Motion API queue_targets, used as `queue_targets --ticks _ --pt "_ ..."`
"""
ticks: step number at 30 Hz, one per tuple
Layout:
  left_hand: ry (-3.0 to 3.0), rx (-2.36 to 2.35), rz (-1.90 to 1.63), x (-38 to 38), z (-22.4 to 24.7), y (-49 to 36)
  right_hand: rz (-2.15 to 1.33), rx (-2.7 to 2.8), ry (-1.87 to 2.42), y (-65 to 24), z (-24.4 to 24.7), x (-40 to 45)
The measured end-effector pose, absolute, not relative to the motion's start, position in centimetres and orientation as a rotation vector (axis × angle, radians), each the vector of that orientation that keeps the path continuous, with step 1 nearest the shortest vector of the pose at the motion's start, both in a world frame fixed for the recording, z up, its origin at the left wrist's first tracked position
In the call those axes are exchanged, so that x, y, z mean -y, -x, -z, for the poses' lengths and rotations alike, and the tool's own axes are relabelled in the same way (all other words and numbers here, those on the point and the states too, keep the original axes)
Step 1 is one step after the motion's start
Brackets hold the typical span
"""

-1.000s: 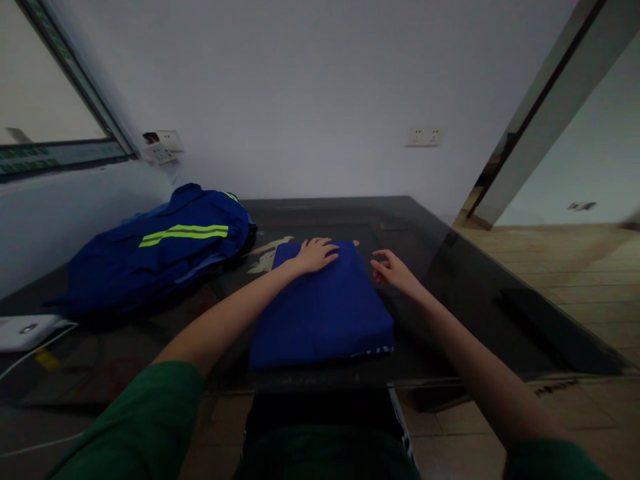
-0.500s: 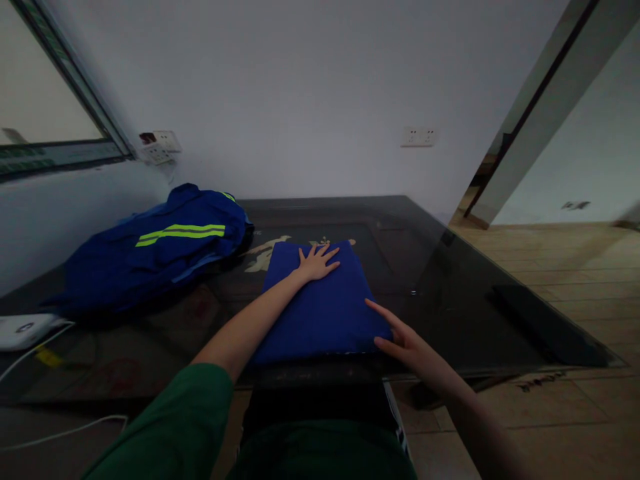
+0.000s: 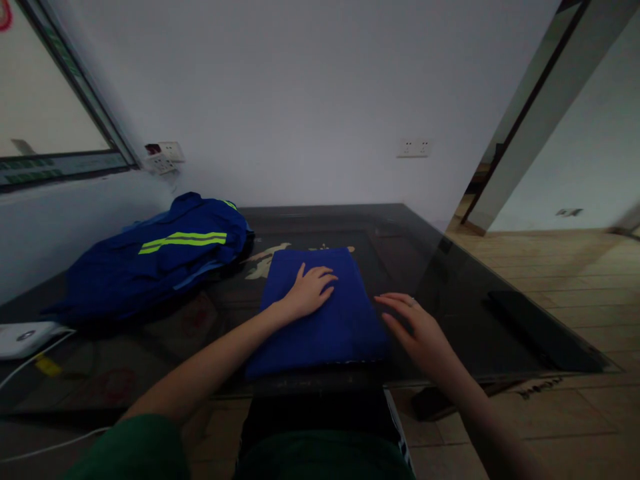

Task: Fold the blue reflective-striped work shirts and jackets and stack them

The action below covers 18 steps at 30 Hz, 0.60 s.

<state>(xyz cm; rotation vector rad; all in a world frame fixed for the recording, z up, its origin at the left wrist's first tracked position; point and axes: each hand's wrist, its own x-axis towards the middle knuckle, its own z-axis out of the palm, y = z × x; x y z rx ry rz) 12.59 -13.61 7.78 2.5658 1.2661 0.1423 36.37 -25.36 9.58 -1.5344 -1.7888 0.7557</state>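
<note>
A folded blue garment (image 3: 320,333) lies flat in a neat rectangle at the near edge of the dark table, in front of my body. My left hand (image 3: 310,291) rests on its upper half, fingers spread a little and slightly bent. Just beyond the garment's right edge is my right hand (image 3: 413,327), with thumb and fingers apart and nothing between them. Whether its fingertips touch the cloth I cannot tell.
A heap of blue clothing (image 3: 165,260) with yellow-green stripes lies at the left of the glossy dark table (image 3: 425,267). A white device (image 3: 25,339) with a cable sits at the left edge. A dark flat object (image 3: 540,330) lies at the right. Wall sockets (image 3: 414,147) are behind.
My left hand has drawn back toward me over the garment, its fingers less spread. My right hand has shifted slightly right, off the garment's corner. The view has tilted up a little.
</note>
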Motion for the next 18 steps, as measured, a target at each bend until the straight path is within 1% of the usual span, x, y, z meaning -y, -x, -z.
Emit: queue_targets --ticks 2,4,8,13,18 --pt "-2.560 -1.224 -0.052 17.7 -8.8 -11.7 -0.734 1.903 1.450 -33.2 -10.0 24.6" --pt "-2.518 -1.288 -0.010 21.2 -8.9 -11.0 -0.740 2.032 1.412 -29.5 -9.4 24.2" --pt "-2.442 -1.403 0.009 24.2 -7.2 -10.1 -0.749 2.210 1.569 -25.0 -6.7 24.2" --pt "-2.485 -1.385 -0.011 23.7 -6.3 -8.2 -0.601 2.297 1.701 -27.8 -4.5 24.4" --pt "-2.343 -1.632 0.068 24.1 -6.9 -3.9 -0.519 2.259 1.876 -32.1 -3.7 25.5"
